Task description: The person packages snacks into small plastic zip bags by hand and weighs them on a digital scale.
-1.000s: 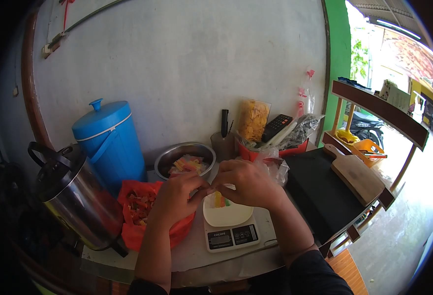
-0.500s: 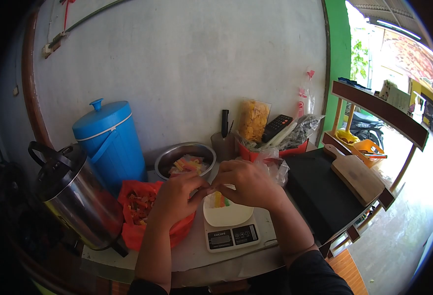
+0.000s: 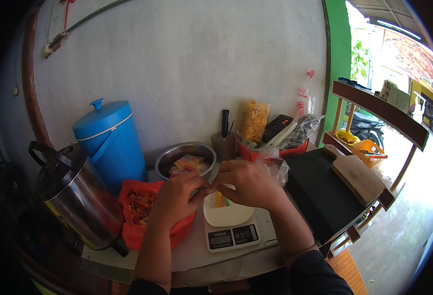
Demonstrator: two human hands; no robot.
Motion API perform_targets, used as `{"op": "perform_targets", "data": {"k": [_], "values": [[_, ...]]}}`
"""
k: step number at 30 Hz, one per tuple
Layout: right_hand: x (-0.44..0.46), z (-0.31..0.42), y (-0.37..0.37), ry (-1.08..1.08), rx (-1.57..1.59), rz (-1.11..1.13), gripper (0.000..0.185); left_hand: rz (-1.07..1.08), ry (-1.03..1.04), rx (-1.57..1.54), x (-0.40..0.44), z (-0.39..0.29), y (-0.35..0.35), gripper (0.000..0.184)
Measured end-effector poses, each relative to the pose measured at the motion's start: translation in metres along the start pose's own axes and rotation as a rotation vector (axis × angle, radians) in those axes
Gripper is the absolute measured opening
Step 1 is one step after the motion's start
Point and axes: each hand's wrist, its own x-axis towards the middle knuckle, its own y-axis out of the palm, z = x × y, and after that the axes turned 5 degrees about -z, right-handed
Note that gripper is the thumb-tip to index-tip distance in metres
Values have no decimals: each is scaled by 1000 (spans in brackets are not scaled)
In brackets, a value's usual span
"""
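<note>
My left hand (image 3: 181, 192) and my right hand (image 3: 246, 184) meet above a white kitchen scale (image 3: 232, 237), fingertips pinched together. Between them they grip the top of a small clear plastic bag (image 3: 219, 200), mostly hidden by my fingers. Yellow, orange and green pieces show in its lower part, over the scale's white tray (image 3: 229, 216). Left of the scale, beside my left wrist, a red plastic bag (image 3: 179, 236) stands open, full of small colourful pieces. Behind my hands, a steel bowl (image 3: 163, 164) contains filled clear packets (image 3: 189, 163).
A steel flask (image 3: 86, 201) and a blue drink jug (image 3: 110, 147) stand at left. At the back are a grey container (image 3: 223, 147) with a black handle and a red basket (image 3: 247, 155) with a calculator (image 3: 277, 128). A wooden board (image 3: 356, 174) lies on a black surface (image 3: 315, 191) at right.
</note>
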Motion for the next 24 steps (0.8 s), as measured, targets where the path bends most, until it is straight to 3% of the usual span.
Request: {"op": "perform_targets", "data": {"k": [24], "values": [[2,1,-14,-1,42,38,7,10,-8,-21,1,-8,-5,15]]}}
